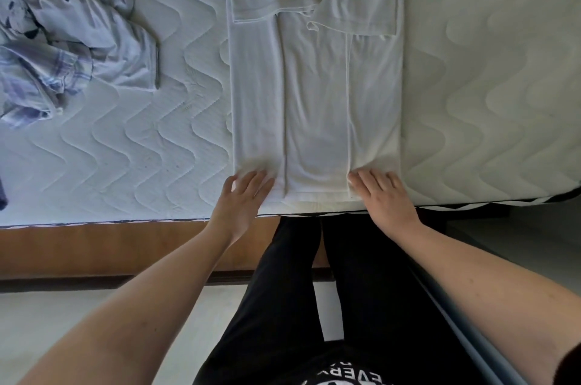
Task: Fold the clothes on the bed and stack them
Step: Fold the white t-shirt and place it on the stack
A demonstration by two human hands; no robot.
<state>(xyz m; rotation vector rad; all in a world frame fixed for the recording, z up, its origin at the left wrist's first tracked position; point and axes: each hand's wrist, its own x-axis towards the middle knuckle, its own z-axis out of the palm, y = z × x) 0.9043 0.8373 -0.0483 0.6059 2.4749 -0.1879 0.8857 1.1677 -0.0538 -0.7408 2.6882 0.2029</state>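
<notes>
Black trousers [361, 284] and a black top with white lettering fill the lowest part of the view, with two bare forearms reaching from there toward the mattress [490, 70], a white quilted one with a wavy stitch pattern. On that mattress, at its near edge and roughly in the middle of the view, lies a white T-shirt [316, 95] with both long sides folded inward into a narrow strip; dark printed letters show on the part farthest from the mattress edge. The left hand [243, 196] rests on the shirt's hem at the left folded panel, fingers extended and slightly spread, pressing flat and gripping nothing. The right hand [382, 192] lies on the hem at the right folded panel, fingers also fairly straight and flat on the cloth; whether the thumb pinches the fabric cannot be told. Well to the left of the shirt on the mattress sits a crumpled heap of pale clothes [72, 38] with plaid and dark spotted patches.
</notes>
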